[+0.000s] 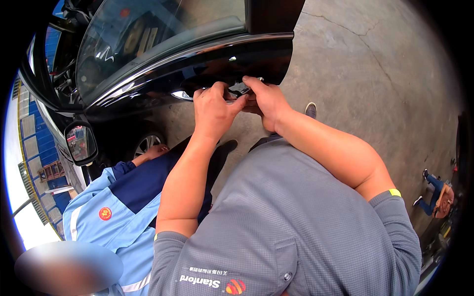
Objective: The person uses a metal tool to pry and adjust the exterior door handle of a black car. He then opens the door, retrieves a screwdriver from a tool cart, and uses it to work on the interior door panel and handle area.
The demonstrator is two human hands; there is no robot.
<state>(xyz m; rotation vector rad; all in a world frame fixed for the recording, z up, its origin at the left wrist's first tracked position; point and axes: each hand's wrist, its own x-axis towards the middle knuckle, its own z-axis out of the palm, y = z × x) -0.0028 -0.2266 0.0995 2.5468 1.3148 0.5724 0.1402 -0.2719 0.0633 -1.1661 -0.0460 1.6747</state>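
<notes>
Both my hands are at the chrome handle (239, 89) on the outer side of a black car door (207, 61). My left hand (213, 112) has its fingers curled over the handle, its thumb pointing toward the other hand. Close beside it, my right hand (269, 101) grips the end nearer the door's rear edge, with the index finger extended along the top. A shiny chrome piece (182, 95) shows on the door just left of my left hand. My fingers hide much of the handle.
A person in a light and dark blue jacket (123, 202) stands close on my left, a hand near the car wheel (148, 143). The door's side mirror (80, 142) juts out there. Concrete floor (355, 89) stretches right, where another person (437, 195) is farther off.
</notes>
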